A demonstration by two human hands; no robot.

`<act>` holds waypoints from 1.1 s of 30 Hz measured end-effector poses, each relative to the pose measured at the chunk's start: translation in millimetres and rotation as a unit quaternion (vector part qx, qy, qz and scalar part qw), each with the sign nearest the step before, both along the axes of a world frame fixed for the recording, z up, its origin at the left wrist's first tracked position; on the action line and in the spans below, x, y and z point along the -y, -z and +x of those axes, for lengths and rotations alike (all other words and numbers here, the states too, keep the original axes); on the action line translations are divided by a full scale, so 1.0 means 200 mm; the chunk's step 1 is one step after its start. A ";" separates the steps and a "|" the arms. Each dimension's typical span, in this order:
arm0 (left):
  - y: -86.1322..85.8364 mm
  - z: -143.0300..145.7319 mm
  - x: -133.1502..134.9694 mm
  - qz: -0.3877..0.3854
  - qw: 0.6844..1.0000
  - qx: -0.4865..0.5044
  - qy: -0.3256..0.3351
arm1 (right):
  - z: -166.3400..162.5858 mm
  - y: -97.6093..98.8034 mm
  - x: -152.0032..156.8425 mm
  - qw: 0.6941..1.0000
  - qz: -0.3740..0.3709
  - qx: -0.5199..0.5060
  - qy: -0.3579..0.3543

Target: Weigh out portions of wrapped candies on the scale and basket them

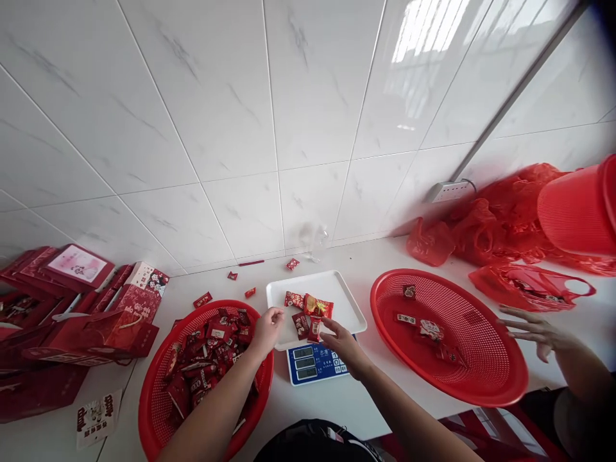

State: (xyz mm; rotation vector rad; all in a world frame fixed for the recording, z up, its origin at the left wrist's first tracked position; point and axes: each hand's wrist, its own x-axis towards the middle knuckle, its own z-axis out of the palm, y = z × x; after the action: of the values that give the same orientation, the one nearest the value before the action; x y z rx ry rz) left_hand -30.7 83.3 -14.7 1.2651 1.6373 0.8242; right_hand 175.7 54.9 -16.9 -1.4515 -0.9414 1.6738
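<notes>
A white tray (349, 301) on a blue digital scale (312, 366) holds several small wrapped snacks. Among them are a red and gold packet (318, 306), a dark red packet (301, 326) and a small red packet (314, 330). My left hand (268, 330) is at the tray's left edge with its fingers curled closed; whatever may be in them is hidden. Over the tray's front right part, my right hand (344, 346) has its fingers stretched apart, the tips beside or touching the small red packet.
On the left stands a red basket (147, 391) full of wrapped snacks, beside red gift boxes (96, 333). A wider red basket (481, 333) on the right holds a few packets, and another person's hand (534, 330) reaches its rim. Red plastic bags (481, 224) lie along the wall.
</notes>
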 end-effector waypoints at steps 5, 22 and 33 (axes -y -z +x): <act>0.12 -0.28 0.23 -0.003 0.990 -0.142 -0.021 | 0.03 -0.01 0.07 0.999 -0.017 0.023 -0.039; 0.25 -0.44 0.47 -0.176 0.917 -0.358 0.007 | -0.03 0.00 0.17 0.988 -0.033 0.043 -0.143; 0.20 -0.49 0.38 -0.170 0.888 -0.421 0.067 | -0.02 0.05 0.19 0.988 -0.038 0.044 -0.144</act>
State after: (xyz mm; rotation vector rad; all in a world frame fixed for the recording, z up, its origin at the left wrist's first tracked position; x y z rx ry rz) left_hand -128.5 8.2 -54.1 1.5497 2.1933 -0.1696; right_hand 171.8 16.4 -26.7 -1.5055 -1.1950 1.8820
